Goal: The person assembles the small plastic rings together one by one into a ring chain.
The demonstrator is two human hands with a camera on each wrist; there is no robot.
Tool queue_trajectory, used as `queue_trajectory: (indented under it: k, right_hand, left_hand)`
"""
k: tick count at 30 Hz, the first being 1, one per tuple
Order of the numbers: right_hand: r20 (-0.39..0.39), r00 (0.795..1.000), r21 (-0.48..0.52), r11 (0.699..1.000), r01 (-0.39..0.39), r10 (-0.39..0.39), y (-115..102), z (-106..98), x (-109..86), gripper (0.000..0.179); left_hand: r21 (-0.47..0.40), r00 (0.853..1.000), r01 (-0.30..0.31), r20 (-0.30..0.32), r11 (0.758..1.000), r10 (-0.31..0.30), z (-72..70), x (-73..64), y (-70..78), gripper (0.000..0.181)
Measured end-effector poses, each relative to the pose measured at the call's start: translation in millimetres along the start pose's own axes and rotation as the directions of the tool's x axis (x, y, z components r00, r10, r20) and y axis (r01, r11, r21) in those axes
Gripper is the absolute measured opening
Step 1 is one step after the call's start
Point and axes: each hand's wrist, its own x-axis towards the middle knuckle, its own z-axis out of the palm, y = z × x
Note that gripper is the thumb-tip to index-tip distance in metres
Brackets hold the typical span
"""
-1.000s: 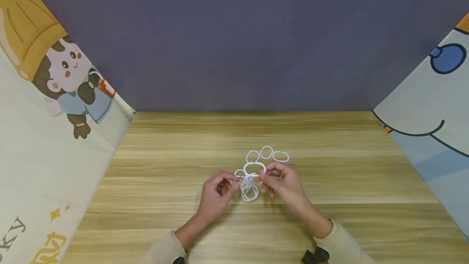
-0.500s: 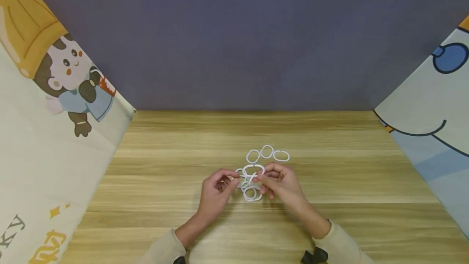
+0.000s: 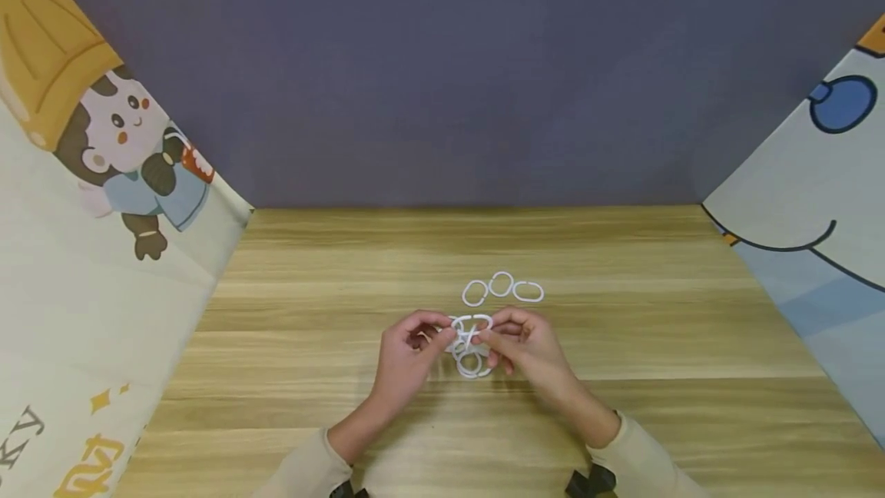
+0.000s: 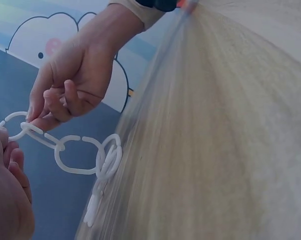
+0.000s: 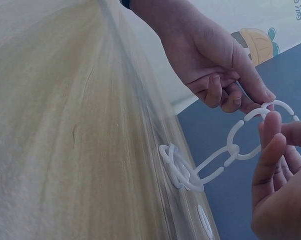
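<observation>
White oval plastic chain links, each with a small gap, are hooked together into a short chain. The uppermost link (image 3: 472,318) is held up between both hands. Thumb and fingers of my left hand (image 3: 406,352) pinch its left end. On the opposite side, my right hand (image 3: 532,344) pinches the chain where this link meets another. From there a hanging link (image 4: 76,155) runs down in the left wrist view. The chain's lower links (image 5: 178,167) lie bunched on the table in the right wrist view.
Beyond the hands, three loose white links (image 3: 474,293) lie in a row on the wooden table (image 3: 332,267). A dark blue panel (image 3: 442,83) rises at the table's back. Panels printed with cartoons stand at the left (image 3: 76,290) and right (image 3: 795,198).
My left fingers have moved right and up onto the uppermost link's left end. That link has shifted slightly left and down towards them. The three loose links stay in place.
</observation>
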Motion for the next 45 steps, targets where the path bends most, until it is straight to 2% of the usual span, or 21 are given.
queue_trajectory:
  k: [4, 9, 12, 17, 23, 27, 32, 39, 45]
  right_hand:
    - [-0.014, 1.000, -0.017, 1.000, -0.022, 0.022, -1, -1, 2.2, 0.021]
    - [-0.036, 0.995, -0.065, 0.994, -0.092, 0.090, -3, -3, 5.0, 0.027]
    - [-0.006, 0.993, -0.126, 0.985, -0.119, 0.119, -5, -8, 6.9, 0.033]
    - [0.076, 0.991, -0.210, 0.974, -0.088, 0.106, -10, -24, 13.9, 0.035]
    - [0.063, 0.995, -0.227, 0.972, -0.063, 0.079, -13, -42, 22.9, 0.028]
    - [0.021, 0.998, -0.228, 0.972, -0.058, 0.065, -14, -54, 29.4, 0.031]
    - [-0.073, 0.994, -0.205, 0.975, -0.089, 0.076, -14, -67, 36.3, 0.033]
    - [-0.200, 0.975, -0.222, 0.964, -0.144, 0.099, -8, -84, 45.2, 0.031]
    - [-0.285, 0.956, -0.255, 0.956, -0.143, 0.067, -1, -98, 53.9, 0.028]
  left_hand:
    - [0.006, 1.000, 0.010, -0.005, 1.000, -0.010, 0.1, 2.2, 1.1, 0.010]
    - [0.034, 0.999, 0.016, -0.031, 0.999, -0.015, 0.8, 4.3, -1.4, 0.010]
    - [0.047, 0.999, 0.012, -0.053, 0.999, -0.009, 1.7, 5.3, -2.8, 0.008]
    - [0.070, 0.997, -0.015, -0.076, 0.997, 0.020, 2.6, 7.3, -4.0, 0.007]
    - [0.079, 0.995, -0.026, -0.089, 0.997, 0.033, 3.8, 9.4, -5.2, 0.007]
    - [0.077, 0.995, -0.028, -0.093, 0.997, 0.036, 5.0, 10.6, -6.5, 0.007]
    - [0.076, 0.994, -0.035, -0.096, 0.997, 0.042, 6.4, 11.6, -9.0, 0.007]
    - [0.071, 0.994, -0.022, -0.102, 0.997, 0.030, 9.2, 11.8, -10.7, 0.007]
    - [0.074, 0.994, -0.032, -0.101, 0.997, 0.040, 11.5, 14.6, -11.1, 0.007]
